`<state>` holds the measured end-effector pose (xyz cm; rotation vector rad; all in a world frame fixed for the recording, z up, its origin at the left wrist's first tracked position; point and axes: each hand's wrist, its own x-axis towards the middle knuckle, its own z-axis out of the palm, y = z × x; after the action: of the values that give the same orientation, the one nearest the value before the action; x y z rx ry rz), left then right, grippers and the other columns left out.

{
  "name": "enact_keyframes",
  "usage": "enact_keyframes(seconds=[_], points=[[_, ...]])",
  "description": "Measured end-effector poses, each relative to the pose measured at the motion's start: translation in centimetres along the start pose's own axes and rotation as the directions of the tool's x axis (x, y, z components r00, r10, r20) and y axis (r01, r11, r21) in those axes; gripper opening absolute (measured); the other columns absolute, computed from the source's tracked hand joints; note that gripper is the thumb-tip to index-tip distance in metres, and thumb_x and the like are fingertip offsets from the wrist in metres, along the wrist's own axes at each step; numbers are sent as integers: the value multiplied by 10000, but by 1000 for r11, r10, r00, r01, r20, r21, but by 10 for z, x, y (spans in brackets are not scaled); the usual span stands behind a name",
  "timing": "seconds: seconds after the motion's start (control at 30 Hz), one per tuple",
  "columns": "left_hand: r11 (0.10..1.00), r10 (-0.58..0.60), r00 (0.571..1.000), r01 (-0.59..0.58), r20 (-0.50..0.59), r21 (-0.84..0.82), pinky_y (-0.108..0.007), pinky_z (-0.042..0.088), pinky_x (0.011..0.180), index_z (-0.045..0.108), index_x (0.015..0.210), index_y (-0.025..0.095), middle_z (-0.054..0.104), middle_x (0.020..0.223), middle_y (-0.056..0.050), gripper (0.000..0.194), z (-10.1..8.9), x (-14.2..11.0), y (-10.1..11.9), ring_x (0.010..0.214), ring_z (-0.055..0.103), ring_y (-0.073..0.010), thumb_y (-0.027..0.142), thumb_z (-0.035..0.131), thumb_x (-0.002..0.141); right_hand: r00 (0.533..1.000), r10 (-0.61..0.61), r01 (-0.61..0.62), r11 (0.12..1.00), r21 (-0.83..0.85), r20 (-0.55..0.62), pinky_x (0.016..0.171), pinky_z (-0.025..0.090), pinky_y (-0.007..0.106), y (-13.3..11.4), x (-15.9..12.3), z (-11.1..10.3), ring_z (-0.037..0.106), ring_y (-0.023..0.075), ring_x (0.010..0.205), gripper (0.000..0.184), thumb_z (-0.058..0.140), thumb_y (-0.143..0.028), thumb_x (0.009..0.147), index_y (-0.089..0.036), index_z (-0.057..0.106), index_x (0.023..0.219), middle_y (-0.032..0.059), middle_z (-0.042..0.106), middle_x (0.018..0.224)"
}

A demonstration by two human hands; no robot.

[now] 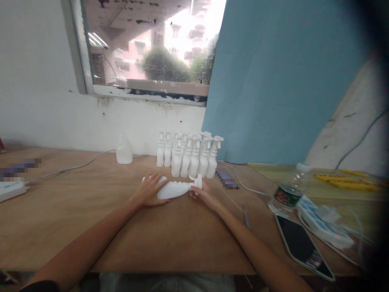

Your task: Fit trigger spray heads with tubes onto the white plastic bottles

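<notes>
A white spray bottle point(174, 189) lies on its side just above the wooden table, its head pointing right. Around its base end my left hand point(151, 190) is closed, fingers over the top and thumb below. My right hand point(204, 194) grips the white trigger head point(197, 182) at the neck; some of its fingers are hidden behind the head. Right behind the held bottle stands a tight group of white spray bottles point(194, 158), upright, several with trigger heads. A lone white bottle point(124, 152) stands farther left against the wall.
On the right are a clear water bottle point(287, 192), a phone point(304, 245) and a white power strip point(325, 225) with cables. Yellow objects point(346, 181) lie behind them. Another white strip point(12, 190) is at the far left. A blue curtain point(273, 81) hangs beside the window.
</notes>
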<state>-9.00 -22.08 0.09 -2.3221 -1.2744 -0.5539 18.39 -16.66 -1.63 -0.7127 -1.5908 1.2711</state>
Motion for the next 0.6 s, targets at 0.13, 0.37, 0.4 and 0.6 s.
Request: enact_keyframes(seconds=[0.13,0.37,0.4,0.6], points=[[1000,-5,1000,5,9,3,-509,326,1001,470,1351,232,463,1330,-150,801,0,0,0,1179,430,-339,697,567,707,999,-14,13,1000,-9,-47,411,357,225,5,2,0,503,103,435,490,711,-435,720,-192,472,1073,-35,606,665],[1000,-11,1000,11,14,-7,-509,317,1005,462,1352,246,460,1336,-147,798,-3,1,2,1179,426,-337,702,566,704,996,-47,43,998,-54,-74,455,400,241,7,3,-1,541,121,471,520,736,-428,700,-211,428,1058,-45,604,666],[1000,-10,1000,10,17,-8,-509,317,1005,462,1351,245,459,1338,-148,799,-4,2,2,1179,427,-337,703,563,704,996,-42,37,997,-68,-77,432,377,239,6,3,-1,506,107,425,498,719,-437,717,-209,427,1050,-54,591,644],[1000,-4,1000,4,21,0,-519,308,1006,460,1352,247,465,1330,-147,799,-4,2,1,1174,432,-343,702,563,704,997,-10,6,999,-51,-73,511,433,266,4,1,0,580,156,540,574,747,-416,686,-200,436,1118,-20,625,674]])
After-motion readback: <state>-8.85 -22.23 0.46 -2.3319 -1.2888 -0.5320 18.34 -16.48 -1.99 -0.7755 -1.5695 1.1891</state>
